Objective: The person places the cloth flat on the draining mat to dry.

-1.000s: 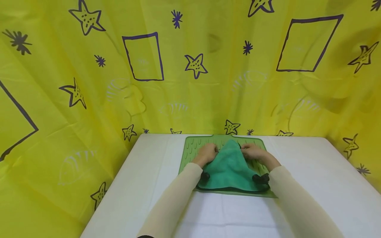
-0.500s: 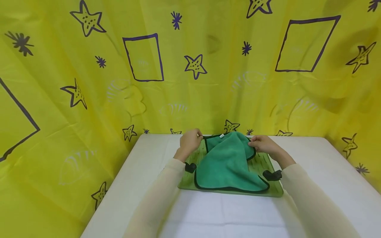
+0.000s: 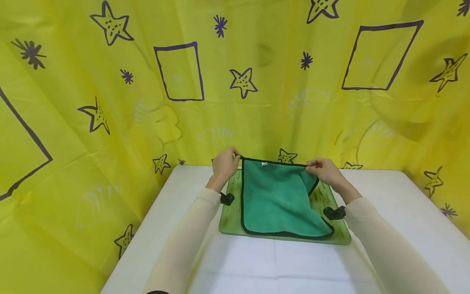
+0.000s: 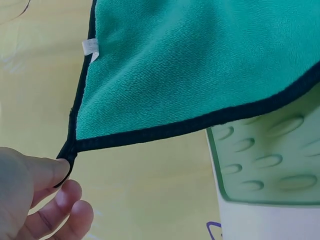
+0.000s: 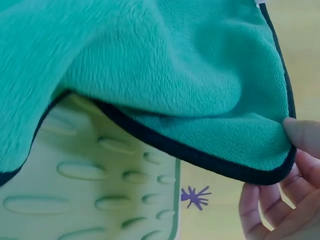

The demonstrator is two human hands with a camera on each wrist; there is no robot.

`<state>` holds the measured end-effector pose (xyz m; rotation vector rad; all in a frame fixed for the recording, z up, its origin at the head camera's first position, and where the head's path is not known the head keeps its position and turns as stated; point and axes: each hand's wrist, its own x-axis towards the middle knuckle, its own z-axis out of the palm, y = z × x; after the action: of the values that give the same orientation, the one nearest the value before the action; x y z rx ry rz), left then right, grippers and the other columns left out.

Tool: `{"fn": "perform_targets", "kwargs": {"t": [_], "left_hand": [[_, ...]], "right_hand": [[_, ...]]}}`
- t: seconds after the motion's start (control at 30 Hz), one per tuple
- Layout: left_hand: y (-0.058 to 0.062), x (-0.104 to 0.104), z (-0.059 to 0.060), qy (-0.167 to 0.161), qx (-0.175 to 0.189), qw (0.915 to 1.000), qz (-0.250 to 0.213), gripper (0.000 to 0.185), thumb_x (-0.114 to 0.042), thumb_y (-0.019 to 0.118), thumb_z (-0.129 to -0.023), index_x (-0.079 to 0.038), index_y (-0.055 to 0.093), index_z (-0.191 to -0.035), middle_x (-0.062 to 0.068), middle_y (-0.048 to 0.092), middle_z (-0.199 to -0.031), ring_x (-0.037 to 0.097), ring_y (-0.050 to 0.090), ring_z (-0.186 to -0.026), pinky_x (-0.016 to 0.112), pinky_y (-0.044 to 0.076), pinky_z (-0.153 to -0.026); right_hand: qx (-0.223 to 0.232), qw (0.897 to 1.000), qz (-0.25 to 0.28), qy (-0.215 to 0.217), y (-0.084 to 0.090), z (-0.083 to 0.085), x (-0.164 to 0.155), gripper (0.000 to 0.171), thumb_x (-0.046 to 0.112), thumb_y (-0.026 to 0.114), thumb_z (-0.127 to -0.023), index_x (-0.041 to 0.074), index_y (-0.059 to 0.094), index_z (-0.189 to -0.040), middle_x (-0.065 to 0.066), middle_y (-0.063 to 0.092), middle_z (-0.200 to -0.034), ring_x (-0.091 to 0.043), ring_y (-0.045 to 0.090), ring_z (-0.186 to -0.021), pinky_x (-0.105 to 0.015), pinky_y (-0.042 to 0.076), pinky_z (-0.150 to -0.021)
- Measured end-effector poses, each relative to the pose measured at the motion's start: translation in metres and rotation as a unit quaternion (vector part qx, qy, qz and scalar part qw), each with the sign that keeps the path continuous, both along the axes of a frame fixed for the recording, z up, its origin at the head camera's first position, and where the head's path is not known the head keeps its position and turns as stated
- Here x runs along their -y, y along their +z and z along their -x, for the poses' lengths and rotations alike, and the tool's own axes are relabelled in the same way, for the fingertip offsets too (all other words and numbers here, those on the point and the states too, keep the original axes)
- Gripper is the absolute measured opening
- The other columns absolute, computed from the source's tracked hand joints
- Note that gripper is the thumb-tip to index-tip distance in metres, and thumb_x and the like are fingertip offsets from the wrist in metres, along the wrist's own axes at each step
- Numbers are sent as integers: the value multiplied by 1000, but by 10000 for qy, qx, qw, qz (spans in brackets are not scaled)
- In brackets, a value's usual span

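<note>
A green towel (image 3: 275, 200) with a black hem and a small white tag (image 3: 264, 164) lies partly on a light green ribbed mat (image 3: 231, 220). My left hand (image 3: 225, 164) pinches its far left corner and my right hand (image 3: 321, 169) pinches its far right corner. Both corners are lifted off the mat, with the far edge stretched between them. The near edge still rests on the mat. The left wrist view shows the thumb (image 4: 42, 172) on the corner of the towel (image 4: 200, 65). In the right wrist view fingers (image 5: 302, 137) grip the hem of the towel (image 5: 175, 75) above the mat (image 5: 100, 200).
The mat sits on a white table (image 3: 385, 220). A yellow curtain (image 3: 110, 102) with stars and rectangles hangs close behind the table and on both sides. Black wrist camera mounts (image 3: 335, 212) show at each sleeve.
Both hands have lifted the bunched towel up and apart, drawing its far edge taut. The hands moved from the mat's middle toward the far edge and spread wider.
</note>
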<state>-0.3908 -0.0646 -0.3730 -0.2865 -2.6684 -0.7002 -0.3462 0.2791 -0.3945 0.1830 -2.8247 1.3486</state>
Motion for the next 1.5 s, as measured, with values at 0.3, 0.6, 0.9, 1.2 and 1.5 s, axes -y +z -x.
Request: {"fn": "perform_targets", "kwargs": {"t": [0.3, 0.6, 0.9, 1.2, 1.5], "left_hand": [[-15, 1, 9, 139, -18, 9999, -61, 14, -26, 62, -103, -17, 72, -107, 4, 74, -80, 14, 47, -46, 26, 33, -44], [-50, -6, 18, -77, 515, 9986, -112, 13, -26, 65, -102, -18, 74, -105, 4, 75, -91, 14, 53, -57, 26, 38, -50], [-67, -4, 14, -437, 1516, 9788, -1308, 18, -22, 70, -98, -9, 69, -112, 15, 74, -115, 34, 70, -103, 46, 57, -86], [-82, -1, 18, 24, 2156, 9732, -796, 23, -22, 75, -92, -4, 76, -107, 11, 75, -109, 33, 67, -106, 45, 53, -94], [-86, 2, 11, -92, 2004, 9789, -388, 51, -30, 76, -91, -18, 47, -51, -7, 37, -53, 19, 44, -71, 56, 38, -100]], "right_hand": [[-54, 9995, 281, -124, -4, 8, 10, 40, 18, 50, -108, -4, 50, -141, -26, 53, -128, -45, 48, -127, -59, 43, -103], [553, 9978, 222, -282, -30, 19, 11, 46, 10, 47, -107, -11, 38, -147, -35, 52, -137, -50, 50, -130, -59, 44, -107], [1150, 9916, -548, -223, -48, 16, -10, 58, 18, 53, -103, -17, 37, -146, -43, 36, -148, -59, 38, -135, -65, 39, -110], [1268, 9915, -277, 4, -51, 14, -16, 42, 15, 59, -101, 15, 46, -61, 6, 39, -58, -13, 38, -59, -31, 37, -64], [1634, 9825, -470, 761, -43, 6, -14, 35, 13, 60, -99, 12, 55, -65, 5, 45, -60, -12, 40, -58, -29, 39, -61]]}}
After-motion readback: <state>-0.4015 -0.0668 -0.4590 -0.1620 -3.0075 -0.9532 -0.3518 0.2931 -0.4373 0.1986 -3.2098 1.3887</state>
